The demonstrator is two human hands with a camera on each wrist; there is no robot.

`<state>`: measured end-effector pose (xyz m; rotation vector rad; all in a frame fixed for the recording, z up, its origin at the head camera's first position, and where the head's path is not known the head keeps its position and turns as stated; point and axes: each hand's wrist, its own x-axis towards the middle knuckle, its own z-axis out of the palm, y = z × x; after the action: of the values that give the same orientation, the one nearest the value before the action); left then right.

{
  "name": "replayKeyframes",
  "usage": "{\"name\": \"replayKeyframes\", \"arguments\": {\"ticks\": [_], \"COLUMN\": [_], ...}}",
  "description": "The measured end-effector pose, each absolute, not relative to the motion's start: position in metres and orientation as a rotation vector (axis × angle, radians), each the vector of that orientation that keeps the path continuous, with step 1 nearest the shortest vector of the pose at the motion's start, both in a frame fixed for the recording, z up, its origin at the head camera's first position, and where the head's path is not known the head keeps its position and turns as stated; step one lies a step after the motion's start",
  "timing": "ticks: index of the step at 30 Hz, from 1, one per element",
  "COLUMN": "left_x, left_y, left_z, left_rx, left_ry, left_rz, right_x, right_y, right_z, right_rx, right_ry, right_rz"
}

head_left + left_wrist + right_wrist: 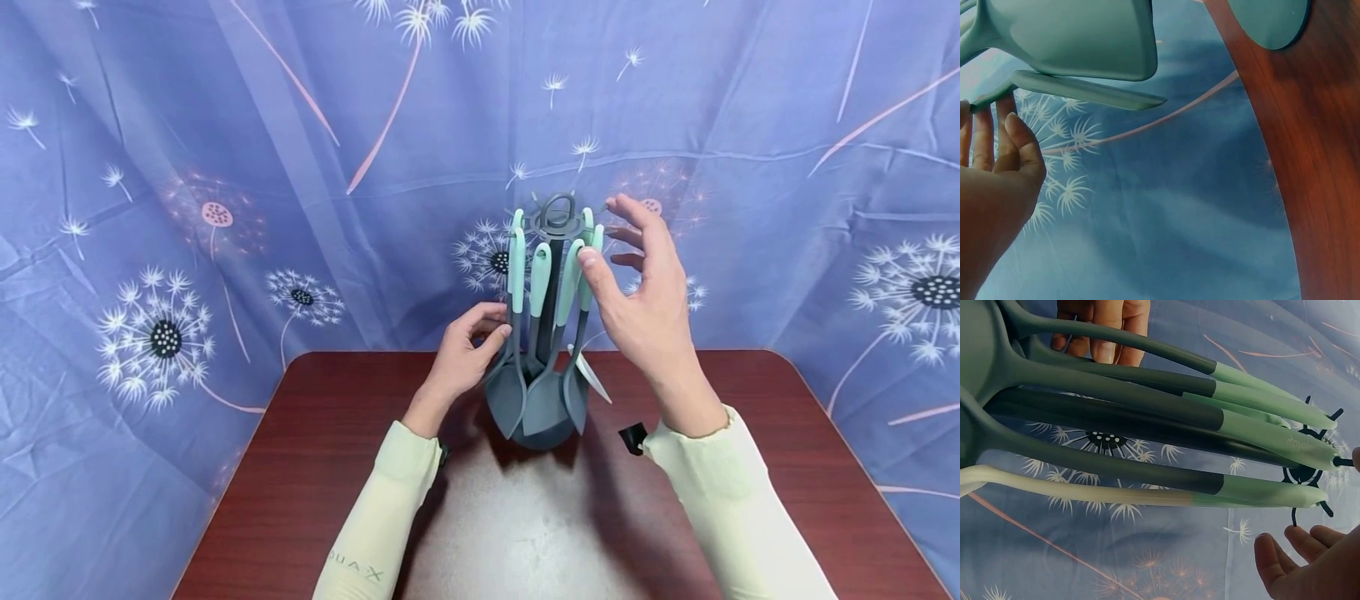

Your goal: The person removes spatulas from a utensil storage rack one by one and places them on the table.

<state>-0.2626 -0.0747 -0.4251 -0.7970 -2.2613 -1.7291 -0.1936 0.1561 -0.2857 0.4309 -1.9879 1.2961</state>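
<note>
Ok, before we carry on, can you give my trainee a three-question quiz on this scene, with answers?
1. True or false: in the head view, the right hand is higher than the left hand.
2. What colour are the handles hanging on the stand? A) red B) mint green C) black
3. Fill in: in the right wrist view, one utensil has a ____ stem, not dark grey.
Key: 1. True. 2. B. 3. Cream.

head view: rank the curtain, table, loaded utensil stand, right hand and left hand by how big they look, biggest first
1. Curtain
2. Table
3. Loaded utensil stand and right hand: too close to rank, since nearness to the camera may enlarge the hand
4. Left hand
</note>
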Motion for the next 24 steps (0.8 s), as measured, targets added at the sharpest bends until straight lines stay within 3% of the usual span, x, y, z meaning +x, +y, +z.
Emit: {"name": "replayKeyframes", "arguments": {"ticks": [24], "left_x": [-0.264], "left_y": [-0.077], "left_z": [-0.4217], "left_rx": [-0.801], "left_ry": [-2.199], "left_rz": [-1.769], "right_x": [-0.1918], "right_y": [0.1544], "right_z": [-0.2851], "right_rx": [0.422], "right_ry": [-1.982], "right_rz": [1.317]}}
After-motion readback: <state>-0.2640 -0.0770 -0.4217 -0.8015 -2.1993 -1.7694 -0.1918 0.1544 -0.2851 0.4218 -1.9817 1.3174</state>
